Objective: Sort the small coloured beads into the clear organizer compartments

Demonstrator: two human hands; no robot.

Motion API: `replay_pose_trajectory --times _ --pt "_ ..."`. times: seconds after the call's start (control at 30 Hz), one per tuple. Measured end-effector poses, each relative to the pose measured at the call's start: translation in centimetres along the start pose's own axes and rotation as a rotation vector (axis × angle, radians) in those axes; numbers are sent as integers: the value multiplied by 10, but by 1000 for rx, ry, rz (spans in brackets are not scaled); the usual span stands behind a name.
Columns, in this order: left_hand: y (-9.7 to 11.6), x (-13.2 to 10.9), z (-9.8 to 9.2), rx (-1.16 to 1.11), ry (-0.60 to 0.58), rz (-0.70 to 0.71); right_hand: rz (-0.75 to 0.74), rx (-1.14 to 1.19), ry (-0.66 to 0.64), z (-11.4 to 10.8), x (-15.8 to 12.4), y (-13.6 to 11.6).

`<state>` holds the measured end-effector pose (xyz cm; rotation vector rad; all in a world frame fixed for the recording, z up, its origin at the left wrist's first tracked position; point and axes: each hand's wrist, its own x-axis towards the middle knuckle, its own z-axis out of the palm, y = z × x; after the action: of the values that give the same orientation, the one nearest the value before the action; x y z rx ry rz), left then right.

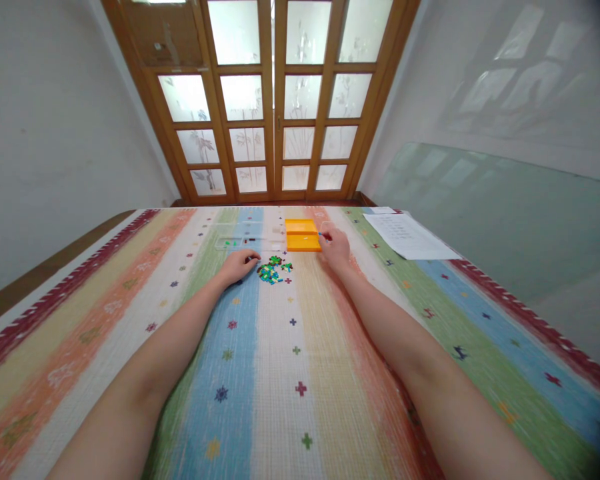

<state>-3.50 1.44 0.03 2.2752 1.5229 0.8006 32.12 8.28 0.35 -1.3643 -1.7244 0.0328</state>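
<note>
A pile of small green, blue, brown and white pieces (271,272) lies on the striped tablecloth, in front of the boxes. Just left of it is my left hand (236,265), with thumb and fingers drawn together; whatever they pinch is too small to make out. My right hand (336,248) is at the right edge of an open orange box (301,248), pinching a small blue piece (321,234). A tiny light piece shows inside the box. Left of the box, a clear plastic tray (221,245) holds a few green and dark pieces in its compartments.
Printed paper sheets (410,237) lie at the back right of the table. The tablecloth (275,373) stretches toward me beneath both forearms. Beyond the table's far edge stand wooden doors (274,133) with frosted panes. A glass panel (500,220) leans along the right wall.
</note>
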Motion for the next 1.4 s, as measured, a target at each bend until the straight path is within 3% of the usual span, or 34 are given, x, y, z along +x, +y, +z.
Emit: replay_pose_trajectory --times 0.2,0.47,0.63,0.93,1.1,1.4 --pt "1 -1 -1 -1 -4 9 207 -151 57 -3 8 39" --pt "1 -1 0 -7 -1 1 250 -213 48 0 4 37" --pt "0 -2 0 -13 -1 14 66 -134 -41 6 -2 11" --pt "2 -2 1 17 -8 33 -367 40 -465 6 -27 -56" --pt "6 -1 0 27 -17 61 -425 39 -595 4 -31 -58" --pt "17 -2 -7 -10 -140 179 -442 81 -573 14 -35 -49"
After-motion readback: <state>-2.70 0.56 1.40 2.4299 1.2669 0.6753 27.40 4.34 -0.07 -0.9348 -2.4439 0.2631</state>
